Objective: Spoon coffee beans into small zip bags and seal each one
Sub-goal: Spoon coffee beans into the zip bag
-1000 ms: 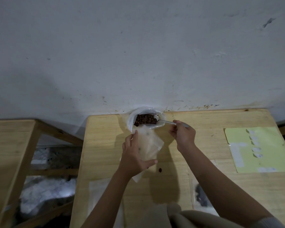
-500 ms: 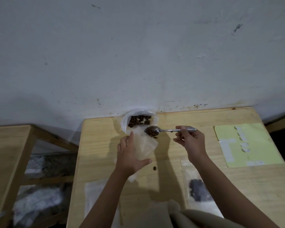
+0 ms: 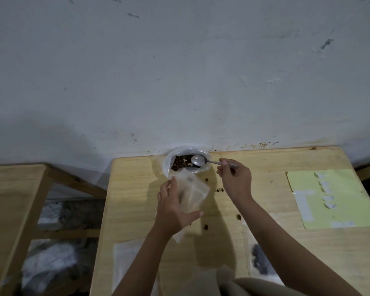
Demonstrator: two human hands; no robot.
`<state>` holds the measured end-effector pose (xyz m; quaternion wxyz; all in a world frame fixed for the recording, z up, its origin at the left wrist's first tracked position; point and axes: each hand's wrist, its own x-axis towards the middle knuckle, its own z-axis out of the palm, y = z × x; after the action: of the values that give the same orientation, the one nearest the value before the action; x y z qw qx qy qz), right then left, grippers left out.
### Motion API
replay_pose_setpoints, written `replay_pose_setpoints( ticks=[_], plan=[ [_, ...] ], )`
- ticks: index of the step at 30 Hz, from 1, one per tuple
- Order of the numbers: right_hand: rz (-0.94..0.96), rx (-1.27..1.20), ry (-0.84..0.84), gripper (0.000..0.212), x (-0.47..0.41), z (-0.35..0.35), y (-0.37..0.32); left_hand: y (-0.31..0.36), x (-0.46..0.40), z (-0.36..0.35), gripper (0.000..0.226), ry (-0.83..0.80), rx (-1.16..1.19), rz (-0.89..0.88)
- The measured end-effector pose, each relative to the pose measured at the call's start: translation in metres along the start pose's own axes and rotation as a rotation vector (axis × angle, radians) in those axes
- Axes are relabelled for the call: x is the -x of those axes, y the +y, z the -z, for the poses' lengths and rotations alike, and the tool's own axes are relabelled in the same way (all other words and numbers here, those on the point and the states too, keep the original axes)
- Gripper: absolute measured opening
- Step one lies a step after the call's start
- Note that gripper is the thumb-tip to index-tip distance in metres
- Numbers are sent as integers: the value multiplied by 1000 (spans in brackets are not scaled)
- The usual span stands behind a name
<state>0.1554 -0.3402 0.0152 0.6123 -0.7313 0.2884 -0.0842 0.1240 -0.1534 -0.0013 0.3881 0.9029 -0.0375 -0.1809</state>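
Observation:
A large clear plastic bag of brown coffee beans stands open at the table's far edge by the wall. My right hand grips a metal spoon; its empty bowl hangs over the beans. My left hand holds a small translucent zip bag upright just in front of the big bag. Its contents are blurred. Loose beans lie scattered on the wooden table.
A filled zip bag lies at the near right, an empty flat bag at the near left. A yellow-green label sheet rests on the right. Another wooden table stands to the left, with bags on the floor.
The spoon held beans over the small bag half a second ago; now it is empty and back over the big bag. More loose beans lie on the table.

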Motion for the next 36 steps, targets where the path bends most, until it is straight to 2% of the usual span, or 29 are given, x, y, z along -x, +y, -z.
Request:
replay_pose_setpoints(
  ticks=[4, 9, 11, 18, 24, 26, 29, 32, 36],
  plan=[
    [-99, 11, -24, 29, -4, -26, 0, 0, -1, 3, 136, 6, 20, -33],
    [-406, -204, 84, 20, -17, -40, -7, -2, -4, 6, 131, 36, 62, -63],
    [-462, -246, 102, 20, -21, -38, -8, -3, -5, 7, 129, 46, 78, -65],
    [-340, -218, 112, 20, -19, -27, -9, -2, -6, 7, 129, 70, 86, -91],
    [-60, 105, 14, 33, -15, -41, -6, 6, -3, 7, 129, 82, 77, -145],
    [-21, 144, 2, 34, -14, -49, -7, 8, -2, 7, 128, 84, 78, -157],
    [-149, 92, -36, 26, -12, -59, -10, 7, 0, 7, 128, 77, 80, -143],
    [-364, -106, -11, 19, -10, -60, -9, 3, 0, 7, 130, 78, 83, -114],
    [-435, -221, 14, 19, -9, -50, -6, -4, 1, 7, 128, 91, 53, -108]
  ],
)
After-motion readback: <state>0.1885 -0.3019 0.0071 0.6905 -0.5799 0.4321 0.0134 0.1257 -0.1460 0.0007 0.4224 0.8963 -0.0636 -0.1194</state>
